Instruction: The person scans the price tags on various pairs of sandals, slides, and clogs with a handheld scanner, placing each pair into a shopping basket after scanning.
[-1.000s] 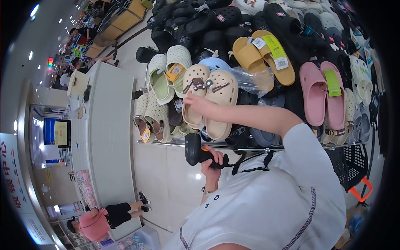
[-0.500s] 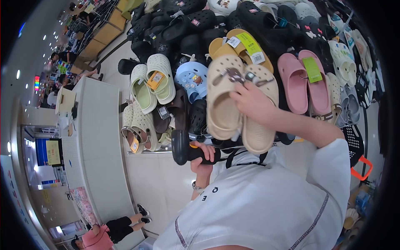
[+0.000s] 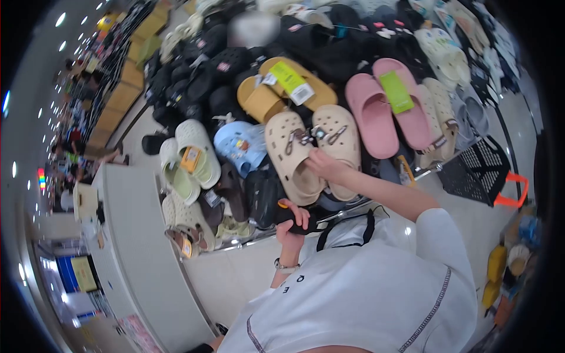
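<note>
A pair of beige clogs (image 3: 286,154) with dark charms on the perforated uppers is at the front of the shoe display. My right hand (image 3: 325,165) reaches in from the right, its fingers closed at the opening of the left clog. Just below them, my left hand (image 3: 292,222) is wrapped round a black handheld device (image 3: 306,226) with an orange part near the thumb. The device's far end blends into the dark shoes behind it. Around the clogs are light blue clogs (image 3: 240,147), tan slides (image 3: 303,82) and pink slides (image 3: 374,117).
Pale green clogs (image 3: 199,147) and many black shoes (image 3: 218,67) crowd the display. A metal rail (image 3: 253,240) runs along its front edge. At the right is a black basket (image 3: 477,170) with an orange handle. A long white counter (image 3: 138,235) stands to the left.
The beige clogs have moved away from me, down among the other shoes, with my right hand still on them. The view has shifted, and the black device now sits closer to the display edge.
</note>
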### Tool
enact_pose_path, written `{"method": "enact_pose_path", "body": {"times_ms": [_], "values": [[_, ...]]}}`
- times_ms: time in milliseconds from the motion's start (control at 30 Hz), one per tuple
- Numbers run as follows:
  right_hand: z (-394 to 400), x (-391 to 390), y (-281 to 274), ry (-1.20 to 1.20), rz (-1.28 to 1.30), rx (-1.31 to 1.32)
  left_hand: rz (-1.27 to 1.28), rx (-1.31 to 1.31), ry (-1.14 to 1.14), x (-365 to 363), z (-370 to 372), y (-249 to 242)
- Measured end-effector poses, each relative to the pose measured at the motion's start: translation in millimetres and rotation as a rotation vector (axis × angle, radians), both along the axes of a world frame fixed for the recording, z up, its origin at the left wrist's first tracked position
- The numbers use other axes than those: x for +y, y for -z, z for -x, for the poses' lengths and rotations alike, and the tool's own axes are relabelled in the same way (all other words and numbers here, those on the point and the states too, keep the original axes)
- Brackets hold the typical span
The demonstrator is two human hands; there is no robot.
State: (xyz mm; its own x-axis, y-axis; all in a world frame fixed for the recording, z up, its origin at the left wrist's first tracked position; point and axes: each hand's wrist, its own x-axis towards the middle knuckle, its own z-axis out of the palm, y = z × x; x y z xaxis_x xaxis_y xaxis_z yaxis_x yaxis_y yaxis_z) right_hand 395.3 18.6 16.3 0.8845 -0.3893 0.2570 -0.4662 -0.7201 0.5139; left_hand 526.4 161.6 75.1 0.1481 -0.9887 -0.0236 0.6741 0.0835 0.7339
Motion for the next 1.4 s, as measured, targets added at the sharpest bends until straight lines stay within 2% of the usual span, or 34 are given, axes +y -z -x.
{"method": "enact_pose_path", "body": {"times_ms": [67,167,200,267,300,367,400,467,533,600,633,667,733,800,867,933,1033,1067,1133,1167,1200,1267,1400], "values": [[5,4,-3,-0.029,-0.132,-0.056,-0.025,-0.036,0.028,-4,6,2],[11,14,-13,-0.008,-0.074,-0.12,-0.051,-0.069,0.102,-9,14,6],[17,19,-24,-0.015,-0.253,-0.174,-0.062,-0.063,0.119,-11,17,7],[37,26,-58,-0.1,-0.292,-0.337,-0.081,-0.116,0.154,-15,27,7],[46,31,-64,-0.071,-0.279,-0.339,-0.081,-0.148,0.169,-17,34,3],[62,43,-70,-0.064,-0.473,-0.74,-0.109,-0.226,0.215,-19,52,-7],[74,51,-74,-0.043,-0.461,-0.744,-0.1,-0.242,0.234,-19,61,-9],[109,73,-77,0.062,-0.706,-1.01,-0.08,-0.242,0.319,-15,76,-5],[143,97,-75,0.134,-0.716,-1.048,-0.061,-0.237,0.402,-12,100,-4],[175,128,-84,0.31,-1.107,-1.426,-0.041,-0.446,0.443,-6,130,-5],[191,142,-82,0.326,-1.271,-1.496,-0.039,-0.44,0.468,-2,146,-4],[204,155,-80,0.352,-1.255,-1.508,-0.042,-0.485,0.517,2,163,-4],[234,180,-77,0.171,-1.357,-1.584,-0.049,-0.57,0.61,14,199,-2],[267,203,-80,0.226,-1.36,-1.495,-0.1,-0.568,0.714,29,237,6],[299,223,-83,0.433,-1.402,-1.668,-0.264,-0.492,0.838,41,285,5],[336,244,-87,0.511,-1.364,-1.669,-0.344,-0.512,0.895,55,326,13],[392,268,-88,0.661,-1.377,-1.702,-0.093,-0.336,0.885,73,391,20],[409,275,-86,0.677,-1.328,-1.675,-0.1,-0.333,0.886,76,403,19],[443,291,-84,0.708,-1.248,-1.604,-0.156,-0.458,1.033,80,420,20],[460,295,-83,0.729,-1.246,-1.645,-0.056,-0.498,1.019,77,431,22],[480,296,-83,0.727,-1.256,-1.624,-0.059,-0.486,1.003,73,439,24],[522,293,-81,0.912,-0.95,-1.163,-0.064,-0.501,1.074,64,454,29],[625,273,-62,1.013,-0.625,-0.97,-0.158,-0.34,0.948,42,497,21]]}}
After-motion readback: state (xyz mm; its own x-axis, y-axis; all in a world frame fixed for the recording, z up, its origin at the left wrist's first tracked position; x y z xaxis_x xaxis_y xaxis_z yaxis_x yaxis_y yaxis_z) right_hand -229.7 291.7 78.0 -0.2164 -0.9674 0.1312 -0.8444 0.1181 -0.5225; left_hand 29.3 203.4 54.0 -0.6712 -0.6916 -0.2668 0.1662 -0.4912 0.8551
